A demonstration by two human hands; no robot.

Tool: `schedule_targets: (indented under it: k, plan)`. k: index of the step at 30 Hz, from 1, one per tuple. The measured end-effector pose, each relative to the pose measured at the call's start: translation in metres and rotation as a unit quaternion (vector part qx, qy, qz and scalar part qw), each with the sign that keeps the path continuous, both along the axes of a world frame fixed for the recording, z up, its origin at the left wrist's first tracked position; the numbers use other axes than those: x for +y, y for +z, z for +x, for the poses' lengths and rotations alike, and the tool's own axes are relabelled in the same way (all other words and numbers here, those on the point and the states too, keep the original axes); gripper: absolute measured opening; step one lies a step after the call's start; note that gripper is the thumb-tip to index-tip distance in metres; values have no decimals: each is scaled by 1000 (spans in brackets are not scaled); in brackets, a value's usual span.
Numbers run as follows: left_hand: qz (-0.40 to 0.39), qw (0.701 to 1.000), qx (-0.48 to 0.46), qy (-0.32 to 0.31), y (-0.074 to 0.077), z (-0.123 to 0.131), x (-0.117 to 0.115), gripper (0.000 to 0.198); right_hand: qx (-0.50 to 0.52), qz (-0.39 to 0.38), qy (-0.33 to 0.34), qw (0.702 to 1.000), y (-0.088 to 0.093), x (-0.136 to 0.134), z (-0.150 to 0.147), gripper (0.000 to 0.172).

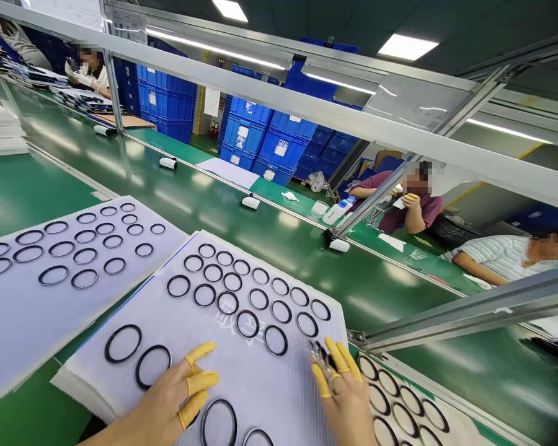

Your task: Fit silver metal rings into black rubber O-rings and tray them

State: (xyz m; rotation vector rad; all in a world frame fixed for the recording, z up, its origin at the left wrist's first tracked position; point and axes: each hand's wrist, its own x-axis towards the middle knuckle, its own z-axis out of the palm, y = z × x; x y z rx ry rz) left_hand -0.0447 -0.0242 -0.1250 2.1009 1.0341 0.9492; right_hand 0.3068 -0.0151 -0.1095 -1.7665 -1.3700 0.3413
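Observation:
Yellow finger cots cover several fingertips of both hands. My left hand [179, 390] is over the white foam sheet [279, 396], its fingers apart and nothing visible in them. It partly overlaps a black ring [142, 378], and another ring [219, 423] lies just to its right. At the sheet's right side my right hand [346, 387] is closed on a few black, shiny-edged rings [320, 356], seen nearly edge-on and slightly blurred. Rows of the same rings [232, 282] lie flat across the far part of the sheet.
To the left, a second foam sheet [88, 303] carries more rings; others lie on a pale sheet [451, 437] at right. A green conveyor [288, 248] runs beyond, with a metal frame post [446, 310] close on the right. Co-workers [400, 198] sit opposite, before stacked blue crates [246, 136].

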Motion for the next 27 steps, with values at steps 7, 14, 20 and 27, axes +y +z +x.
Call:
schedule_targets:
  k: [7, 14, 20, 27]
  plan:
    - [15, 1000, 7, 10, -1, 0, 0, 33, -281, 50, -25, 958, -10, -16, 31, 53]
    - [47, 999, 0, -8, -4, -4, 0, 33, -424, 15, -21, 905, -23, -19, 44, 56]
    - [48, 999, -1, -10, -5, -8, -2, 34, -410, 29, -14, 912, -26, -20, 52, 56]
    - [76, 997, 12, -13, -17, -10, -4, 35, -302, 43, 44, 951, -17, -22, 44, 21]
